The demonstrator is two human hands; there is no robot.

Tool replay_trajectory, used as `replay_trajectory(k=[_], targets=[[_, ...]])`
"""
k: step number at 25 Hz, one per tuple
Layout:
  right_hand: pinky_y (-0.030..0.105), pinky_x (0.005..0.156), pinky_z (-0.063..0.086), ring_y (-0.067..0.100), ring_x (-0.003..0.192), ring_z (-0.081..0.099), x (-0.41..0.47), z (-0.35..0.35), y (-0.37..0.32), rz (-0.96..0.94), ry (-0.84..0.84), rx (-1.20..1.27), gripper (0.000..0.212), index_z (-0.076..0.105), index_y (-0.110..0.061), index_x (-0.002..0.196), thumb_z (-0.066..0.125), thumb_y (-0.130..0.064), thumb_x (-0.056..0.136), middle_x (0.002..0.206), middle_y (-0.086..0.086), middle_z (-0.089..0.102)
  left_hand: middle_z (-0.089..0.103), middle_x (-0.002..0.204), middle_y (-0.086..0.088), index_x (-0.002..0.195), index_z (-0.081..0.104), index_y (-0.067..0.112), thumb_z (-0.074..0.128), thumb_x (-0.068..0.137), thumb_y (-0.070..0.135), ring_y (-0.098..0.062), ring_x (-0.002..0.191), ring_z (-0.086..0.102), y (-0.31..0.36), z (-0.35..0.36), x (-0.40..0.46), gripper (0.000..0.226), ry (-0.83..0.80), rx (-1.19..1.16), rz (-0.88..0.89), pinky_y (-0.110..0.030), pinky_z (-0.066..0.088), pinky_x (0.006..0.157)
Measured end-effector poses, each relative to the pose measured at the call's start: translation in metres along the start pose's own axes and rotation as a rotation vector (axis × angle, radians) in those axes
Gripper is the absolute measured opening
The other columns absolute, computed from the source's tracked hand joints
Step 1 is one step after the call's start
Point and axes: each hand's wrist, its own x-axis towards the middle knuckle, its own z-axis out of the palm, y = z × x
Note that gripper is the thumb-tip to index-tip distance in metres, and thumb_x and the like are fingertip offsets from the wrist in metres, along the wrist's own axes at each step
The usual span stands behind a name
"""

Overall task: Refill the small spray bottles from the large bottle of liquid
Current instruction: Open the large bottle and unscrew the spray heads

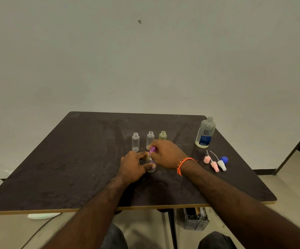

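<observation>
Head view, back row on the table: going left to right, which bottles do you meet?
Clear small bottle → second clear small bottle → yellowish small bottle → large bottle with blue label, all uncapped.

On the dark brown table (pixel 64 168), the left hand (pixel 133 166) grips a small clear plastic spray bottle (pixel 151 167) while the right hand (pixel 167 153) pinches its purple spray cap (pixel 152 149). Three uncapped small bottles (pixel 150 140) stand just behind.

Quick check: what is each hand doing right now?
Left hand: grips the small clear plastic spray bottle on the table.
Right hand: pinches that bottle's purple spray cap.
</observation>
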Motion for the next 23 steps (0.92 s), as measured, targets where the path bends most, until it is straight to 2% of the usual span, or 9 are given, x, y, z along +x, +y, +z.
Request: replay_trajectory(k=[2, 4, 6, 8, 11, 14, 18, 21, 23], targets=[[0.033, 0.09, 0.051, 0.018, 0.107, 0.061, -0.002, -0.002, -0.001, -0.056, -0.017, 0.057, 0.039, 0.059, -0.018, 0.127, 0.062, -0.022, 0.088, 0.121, 0.0, 0.063, 0.071, 0.092, 0.039, 0.101, 0.073, 0.048, 0.069, 0.068, 0.068, 0.008, 0.097, 0.067, -0.001, 0.001, 0.001, 0.039, -0.008, -0.009, -0.004, -0.051, 0.05, 0.103], [0.032, 0.091, 0.05, 0.016, 0.107, 0.06, -0.004, -0.003, 0.0, -0.026, 0.013, 0.075, 0.053, 0.051, -0.019, 0.136, 0.065, -0.029, 0.086, 0.125, -0.001, 0.061, 0.071, 0.093, 0.038, 0.101, 0.074, 0.047, 0.069, 0.069, 0.067, 0.01, 0.099, 0.066, -0.001, 0.002, 0.0, 0.038, -0.016, -0.002, -0.003, -0.051, 0.049, 0.104], [0.032, 0.08, 0.049, 0.016, 0.094, 0.062, -0.006, -0.001, 0.001, 0.049, 0.039, 0.014, 0.045, 0.054, -0.021, 0.125, 0.065, -0.043, 0.087, 0.107, -0.003, 0.064, 0.07, 0.093, 0.039, 0.1, 0.073, 0.052, 0.073, 0.073, 0.063, 0.009, 0.1, 0.066, -0.001, 0.001, 0.0, 0.029, -0.019, -0.002, -0.005, -0.053, 0.048, 0.103], [0.033, 0.075, 0.05, 0.018, 0.087, 0.063, -0.004, 0.001, 0.001, 0.088, 0.042, -0.019, 0.03, 0.058, -0.022, 0.108, 0.062, -0.045, 0.09, 0.092, -0.005, 0.062, 0.07, 0.092, 0.038, 0.1, 0.071, 0.056, 0.073, 0.072, 0.063, 0.006, 0.1, 0.067, 0.001, 0.001, -0.001, 0.029, -0.017, -0.007, -0.011, -0.055, 0.049, 0.102], [0.039, 0.084, 0.053, 0.02, 0.092, 0.063, -0.002, 0.0, -0.001, 0.0, 0.013, 0.038, 0.02, 0.062, -0.017, 0.109, 0.058, -0.027, 0.091, 0.1, -0.001, 0.064, 0.07, 0.09, 0.037, 0.095, 0.069, 0.056, 0.072, 0.071, 0.063, 0.007, 0.097, 0.067, 0.002, 0.001, -0.001, 0.026, -0.011, 0.001, -0.008, -0.051, 0.05, 0.102], [0.03, 0.085, 0.048, 0.016, 0.1, 0.06, -0.003, -0.002, -0.005, -0.018, 0.0, 0.107, 0.042, 0.056, -0.018, 0.128, 0.062, -0.026, 0.087, 0.115, -0.002, 0.062, 0.071, 0.091, 0.036, 0.098, 0.072, 0.05, 0.066, 0.068, 0.064, 0.008, 0.097, 0.066, 0.004, 0.001, -0.002, 0.033, -0.004, -0.001, -0.015, -0.051, 0.049, 0.103], [0.03, 0.072, 0.049, 0.014, 0.084, 0.061, -0.002, 0.006, 0.0, 0.084, 0.073, 0.025, 0.027, 0.057, -0.025, 0.102, 0.064, -0.046, 0.088, 0.09, -0.01, 0.061, 0.071, 0.089, 0.036, 0.088, 0.068, 0.062, 0.076, 0.072, 0.056, 0.01, 0.093, 0.067, 0.003, 0.001, -0.004, 0.019, -0.011, -0.014, -0.009, -0.05, 0.051, 0.1], [0.037, 0.081, 0.053, 0.015, 0.09, 0.062, -0.002, 0.005, 0.001, -0.015, 0.057, 0.04, 0.018, 0.062, -0.02, 0.107, 0.059, -0.027, 0.09, 0.098, -0.005, 0.064, 0.072, 0.09, 0.035, 0.089, 0.066, 0.061, 0.077, 0.074, 0.057, 0.009, 0.096, 0.068, 0.003, 0.0, -0.004, 0.019, -0.02, -0.011, 0.007, -0.05, 0.052, 0.1], [0.034, 0.085, 0.053, 0.011, 0.092, 0.06, -0.003, 0.001, 0.0, -0.065, 0.071, 0.103, 0.025, 0.065, -0.019, 0.112, 0.058, -0.017, 0.088, 0.107, -0.004, 0.066, 0.071, 0.088, 0.034, 0.086, 0.066, 0.057, 0.08, 0.076, 0.052, 0.008, 0.093, 0.068, 0.005, 0.0, -0.005, 0.018, -0.01, -0.007, 0.004, -0.047, 0.053, 0.098]])
